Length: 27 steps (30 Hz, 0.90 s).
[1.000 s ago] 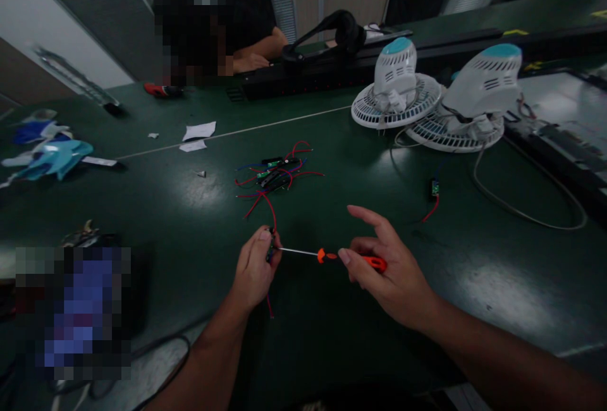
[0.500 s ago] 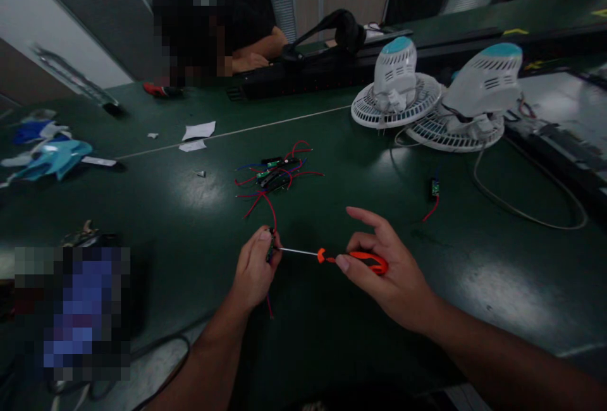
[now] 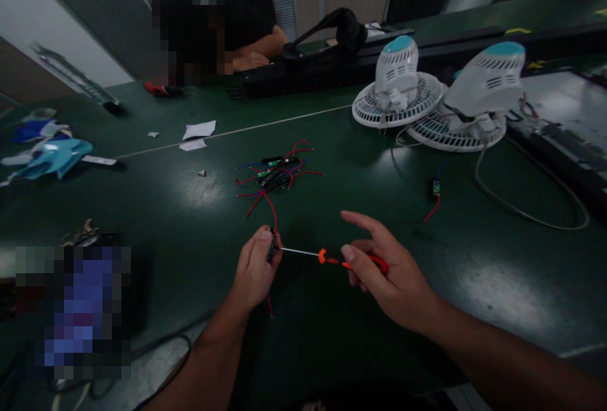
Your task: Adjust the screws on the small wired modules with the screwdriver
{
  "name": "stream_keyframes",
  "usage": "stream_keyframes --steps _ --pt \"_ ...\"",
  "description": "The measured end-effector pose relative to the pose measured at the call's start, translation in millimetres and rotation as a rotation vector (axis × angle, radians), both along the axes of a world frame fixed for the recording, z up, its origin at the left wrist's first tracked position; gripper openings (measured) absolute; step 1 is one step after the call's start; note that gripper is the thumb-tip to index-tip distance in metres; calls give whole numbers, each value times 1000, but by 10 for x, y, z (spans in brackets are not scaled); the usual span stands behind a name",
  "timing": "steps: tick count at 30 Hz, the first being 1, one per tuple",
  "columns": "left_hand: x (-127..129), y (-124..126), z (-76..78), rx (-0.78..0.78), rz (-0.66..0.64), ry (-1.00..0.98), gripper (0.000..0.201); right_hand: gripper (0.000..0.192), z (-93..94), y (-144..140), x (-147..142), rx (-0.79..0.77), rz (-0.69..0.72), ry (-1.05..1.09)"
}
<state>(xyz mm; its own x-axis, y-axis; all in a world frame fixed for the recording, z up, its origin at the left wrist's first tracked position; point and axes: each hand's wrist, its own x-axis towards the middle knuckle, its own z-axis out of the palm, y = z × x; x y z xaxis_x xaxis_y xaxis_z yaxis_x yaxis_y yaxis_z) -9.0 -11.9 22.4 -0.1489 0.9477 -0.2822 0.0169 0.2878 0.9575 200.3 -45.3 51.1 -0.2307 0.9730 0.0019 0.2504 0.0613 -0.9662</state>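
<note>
My left hand [image 3: 255, 269] pinches a small dark part with red wires [image 3: 270, 302] hanging from it, just above the green table [image 3: 156, 208]. My right hand [image 3: 386, 275] holds an orange-handled screwdriver [image 3: 332, 257], index finger lifted. Its thin metal shaft points left and its tip meets the part in my left hand. A red wire runs from that part up to a tangle of small circuit boards and red and blue wires [image 3: 276, 174] lying further back on the table.
Two white and teal fans [image 3: 396, 92] [image 3: 474, 104] lie face down at the back right, a grey cable [image 3: 526, 205] looping from them. A lone small board with wires [image 3: 434, 190] lies nearby. Paper scraps [image 3: 199, 131], a seated person [image 3: 218, 31] behind, blue items [image 3: 52, 155] at left.
My right thumb and fingers have shifted along the screwdriver handle, as if rolling it. My left hand and the part stay where they were.
</note>
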Motion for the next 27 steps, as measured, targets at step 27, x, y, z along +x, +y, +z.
stream_keyframes --steps 27 --pt "20 -6 54 24 -38 18 31 59 -9 10 -32 45 -64 79"
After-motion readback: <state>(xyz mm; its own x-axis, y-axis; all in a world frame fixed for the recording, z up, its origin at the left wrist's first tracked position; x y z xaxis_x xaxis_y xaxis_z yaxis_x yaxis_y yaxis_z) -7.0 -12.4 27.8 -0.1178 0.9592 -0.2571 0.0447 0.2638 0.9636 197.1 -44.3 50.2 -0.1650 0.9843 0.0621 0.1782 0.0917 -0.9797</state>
